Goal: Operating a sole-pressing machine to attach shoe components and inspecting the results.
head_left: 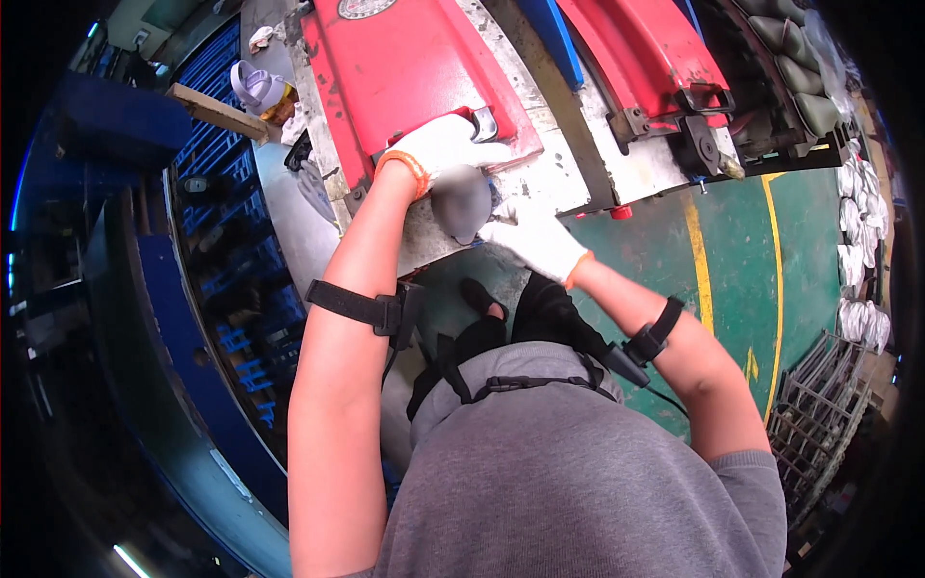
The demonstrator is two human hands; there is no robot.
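My left hand (445, 146), in a white knit glove with an orange cuff, lies at the near end of a red metal cover (405, 67). Its fingers close about a shiny metal handle (485, 123) there, and the thumb side points right. Just below that hand, a grey rounded shape (461, 207) is blurred, so its kind cannot be told. Close to the right side of this shape is my right hand (535, 241), gloved the same way. Its fingers are bent together at the bench edge, and what they hold is hidden.
A second red cover (641, 58) with a black latch (696, 144) stands to the right, past a blue bar (554, 39). White bundles (862, 231) and a metal rack (819, 414) line the far right. Blue metalwork (159, 279) runs along the left. Yellow lines mark the green floor (732, 250).
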